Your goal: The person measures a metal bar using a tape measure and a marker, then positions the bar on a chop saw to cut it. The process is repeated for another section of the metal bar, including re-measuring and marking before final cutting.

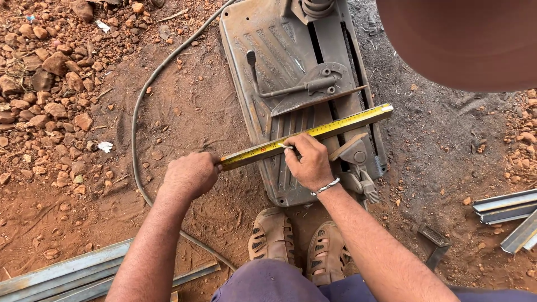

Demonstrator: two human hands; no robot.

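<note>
Where the yellow tape measure blade [306, 136] lies along a long metal bar [358, 121], the pair runs slantwise across the rusty base of a chop saw [254, 50], low at the left and rising to the right; the tape's fine markings are too small to read. The left hand [190, 174] is closed around the lower left end of the bar and tape, fingers curled tight, the forearm coming up from the bottom edge. The right hand [309, 162], with a silver bracelet [326, 186] at the wrist, rests on the middle of the bar, its fingertips pinched narrowly on the tape's edge. Just right of this hand sits the saw's clamp vise [358, 168]. A grey cable [136, 112] curves over the red earth left of the saw. Two sandalled feet [296, 246] stand just below the base. Steel sections lie at lower left [61, 274] and at the right edge [506, 210], well apart from the hands.
</note>
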